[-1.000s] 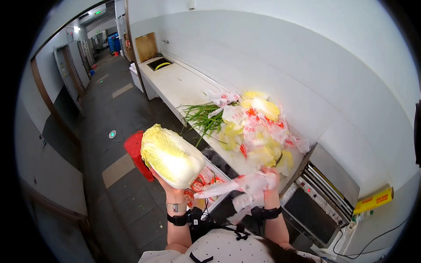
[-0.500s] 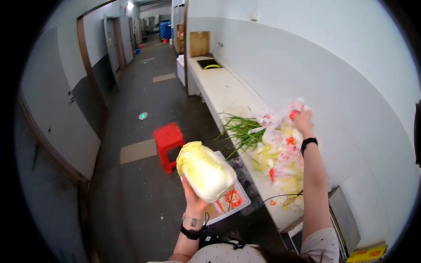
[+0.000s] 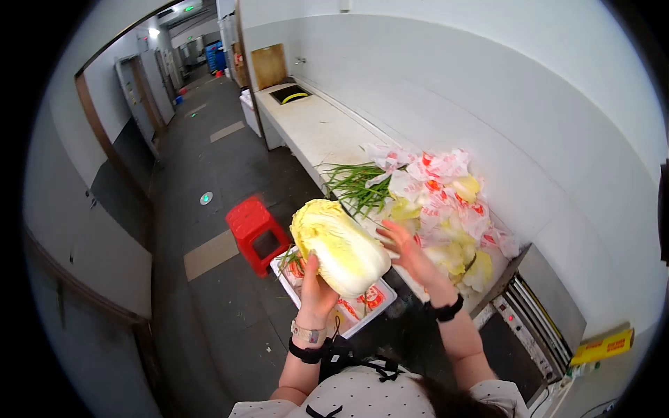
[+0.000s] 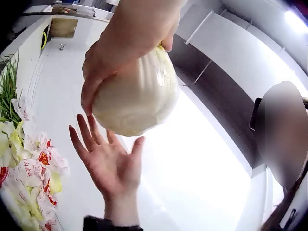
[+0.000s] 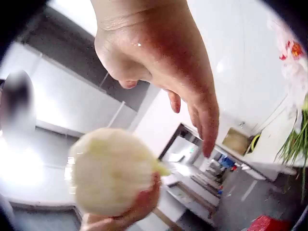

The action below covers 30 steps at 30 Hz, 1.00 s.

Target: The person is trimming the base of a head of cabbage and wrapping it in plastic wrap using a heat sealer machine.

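1. Gripping the cabbage, the left hand had its fingers and thumb curled round the side and held it up in front of the person, above the white box
2. Just beside the cabbage's pale base, the right hand was spread, with nothing in it that could be seen; the right wrist view showed a gap between the two
3. The cabbage was tilted in mid-air, its frilly yellow end toward the red stool and its base toward the right hand, touching neither the counter nor the box
4. Done, by the look of it: the cabbage was out of any bag, and its sides looked smooth, with no loose leaf hanging from the parts in view
5. Crumpled plastic bags were heaped on the counter with loose leaves among them, which suggested that unwrapping and trimming this cabbage were well along
6. Left, as far as could be judged: the cabbage had not been set down, and whether more leaves were to come off could not be told
7. Green stalks lay on the counter against the bags; the box held things with red-and-white print, too partly hidden to make out
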Each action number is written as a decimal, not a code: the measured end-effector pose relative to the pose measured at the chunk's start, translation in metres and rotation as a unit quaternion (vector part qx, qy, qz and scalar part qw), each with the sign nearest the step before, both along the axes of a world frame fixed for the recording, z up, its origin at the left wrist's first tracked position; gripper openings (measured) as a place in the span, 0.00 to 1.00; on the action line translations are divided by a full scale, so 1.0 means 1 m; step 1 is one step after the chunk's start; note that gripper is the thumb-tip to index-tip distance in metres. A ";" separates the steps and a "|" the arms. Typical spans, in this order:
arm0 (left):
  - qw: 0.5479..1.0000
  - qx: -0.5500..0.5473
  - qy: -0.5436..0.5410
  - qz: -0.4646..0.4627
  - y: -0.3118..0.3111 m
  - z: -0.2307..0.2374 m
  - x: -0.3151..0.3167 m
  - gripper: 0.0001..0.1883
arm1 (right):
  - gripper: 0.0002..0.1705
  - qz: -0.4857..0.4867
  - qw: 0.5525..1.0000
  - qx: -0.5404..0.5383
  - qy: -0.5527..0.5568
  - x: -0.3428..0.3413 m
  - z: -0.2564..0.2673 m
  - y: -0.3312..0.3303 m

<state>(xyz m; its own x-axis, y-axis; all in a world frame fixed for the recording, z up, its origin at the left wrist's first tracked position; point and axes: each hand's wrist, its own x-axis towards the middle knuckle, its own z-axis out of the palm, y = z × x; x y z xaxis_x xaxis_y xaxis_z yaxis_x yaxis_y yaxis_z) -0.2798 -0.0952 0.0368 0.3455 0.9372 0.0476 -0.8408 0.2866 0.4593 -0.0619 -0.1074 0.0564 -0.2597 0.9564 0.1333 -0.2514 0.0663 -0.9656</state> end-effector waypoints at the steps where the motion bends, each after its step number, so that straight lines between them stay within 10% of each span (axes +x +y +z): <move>1: 1.000 0.003 0.013 -0.020 -0.002 0.002 0.005 0.33 | 0.49 0.017 0.999 0.048 -0.004 -0.007 -0.004 -0.015; 10: 0.964 0.145 0.123 -0.185 -0.041 0.049 0.037 0.48 | 0.58 -0.259 0.954 0.062 0.136 -0.028 -0.010 -0.101; 14: 0.916 0.227 0.208 -0.255 -0.048 0.067 0.032 0.48 | 0.51 -0.228 0.935 0.028 0.269 -0.018 -0.039 -0.115; 20: 0.875 0.303 0.258 -0.277 -0.045 0.063 0.035 0.23 | 0.44 0.001 0.762 0.026 0.647 -0.016 -0.053 -0.120; 30: 0.856 0.359 0.329 -0.176 -0.052 0.065 0.061 0.25 | 0.49 -0.039 0.746 0.067 0.661 -0.017 -0.052 -0.128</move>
